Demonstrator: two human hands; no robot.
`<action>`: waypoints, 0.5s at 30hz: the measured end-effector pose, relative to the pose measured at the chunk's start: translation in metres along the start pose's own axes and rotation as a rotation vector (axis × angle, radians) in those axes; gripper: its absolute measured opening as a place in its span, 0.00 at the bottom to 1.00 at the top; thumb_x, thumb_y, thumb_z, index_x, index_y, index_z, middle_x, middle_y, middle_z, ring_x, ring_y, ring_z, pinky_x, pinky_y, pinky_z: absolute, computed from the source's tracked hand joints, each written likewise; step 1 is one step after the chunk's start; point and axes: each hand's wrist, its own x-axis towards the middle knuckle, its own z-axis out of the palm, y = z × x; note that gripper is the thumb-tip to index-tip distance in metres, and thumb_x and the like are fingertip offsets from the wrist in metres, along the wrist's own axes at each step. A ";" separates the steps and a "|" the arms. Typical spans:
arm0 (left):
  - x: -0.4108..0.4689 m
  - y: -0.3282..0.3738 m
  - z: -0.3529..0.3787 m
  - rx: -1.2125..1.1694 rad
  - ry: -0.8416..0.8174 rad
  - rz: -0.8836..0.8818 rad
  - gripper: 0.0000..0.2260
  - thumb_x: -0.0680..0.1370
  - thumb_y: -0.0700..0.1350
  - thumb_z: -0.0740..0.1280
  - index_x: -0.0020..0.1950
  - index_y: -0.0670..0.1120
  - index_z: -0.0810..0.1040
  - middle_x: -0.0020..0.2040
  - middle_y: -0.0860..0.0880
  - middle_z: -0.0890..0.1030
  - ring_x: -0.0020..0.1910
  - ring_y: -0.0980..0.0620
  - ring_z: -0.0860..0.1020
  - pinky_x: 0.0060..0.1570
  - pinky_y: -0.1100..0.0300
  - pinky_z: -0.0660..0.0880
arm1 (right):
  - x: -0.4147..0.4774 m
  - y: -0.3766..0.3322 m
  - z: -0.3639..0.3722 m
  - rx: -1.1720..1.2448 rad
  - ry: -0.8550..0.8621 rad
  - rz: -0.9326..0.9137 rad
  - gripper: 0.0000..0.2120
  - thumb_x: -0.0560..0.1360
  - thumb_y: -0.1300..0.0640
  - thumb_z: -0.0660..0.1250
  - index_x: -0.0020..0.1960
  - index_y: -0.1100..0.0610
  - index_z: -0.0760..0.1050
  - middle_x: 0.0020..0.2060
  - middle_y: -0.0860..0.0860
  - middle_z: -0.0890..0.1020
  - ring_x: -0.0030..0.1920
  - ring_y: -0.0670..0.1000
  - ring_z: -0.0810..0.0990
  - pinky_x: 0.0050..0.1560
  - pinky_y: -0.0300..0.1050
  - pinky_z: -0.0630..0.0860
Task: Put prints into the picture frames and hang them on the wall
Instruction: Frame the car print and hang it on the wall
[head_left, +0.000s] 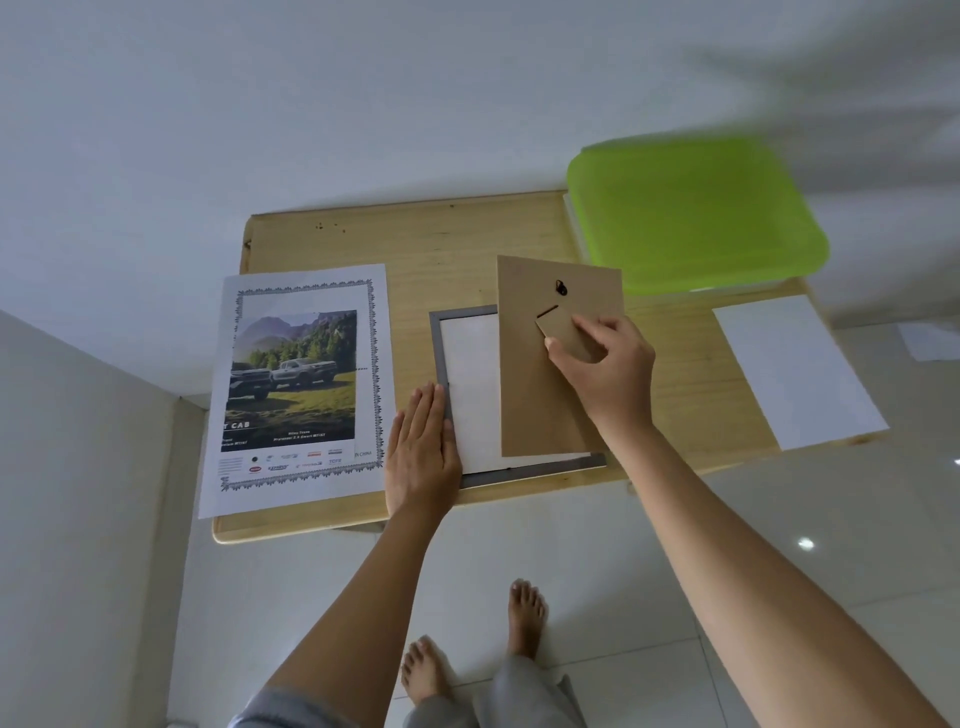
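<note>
The left hand (422, 447) lies flat on the grey picture frame (439, 353) on the wooden table (447, 244). The right hand (608, 369) pinches the flap (563, 332) of the backing board (535, 405). The truck print (298, 384) lies alongside. The green-lidded box (696, 213) hides its contents.

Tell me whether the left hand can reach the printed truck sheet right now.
Probably yes. The left hand lies flat on the left edge of the grey picture frame, right beside the printed truck sheet, with nothing between them. The right hand holds the brown cardboard backing board.
</note>
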 end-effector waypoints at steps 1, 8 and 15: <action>0.000 0.000 0.000 0.004 0.003 0.000 0.23 0.79 0.50 0.46 0.75 0.51 0.55 0.75 0.56 0.56 0.72 0.64 0.48 0.73 0.61 0.45 | -0.003 0.008 -0.008 -0.024 0.006 0.015 0.20 0.67 0.56 0.75 0.56 0.63 0.79 0.44 0.55 0.78 0.45 0.51 0.76 0.49 0.37 0.72; -0.001 0.002 0.000 -0.006 0.033 -0.003 0.23 0.79 0.49 0.47 0.75 0.49 0.58 0.75 0.54 0.59 0.73 0.62 0.51 0.74 0.60 0.47 | -0.040 0.084 -0.049 -0.301 -0.050 0.130 0.17 0.73 0.59 0.69 0.56 0.69 0.76 0.49 0.65 0.76 0.55 0.63 0.73 0.54 0.43 0.66; -0.001 0.003 -0.002 -0.047 0.055 -0.013 0.22 0.79 0.49 0.49 0.74 0.48 0.61 0.74 0.54 0.62 0.73 0.60 0.55 0.74 0.58 0.51 | -0.025 0.099 -0.045 -0.414 -0.142 0.155 0.15 0.76 0.59 0.65 0.58 0.69 0.74 0.53 0.65 0.73 0.58 0.63 0.69 0.56 0.50 0.69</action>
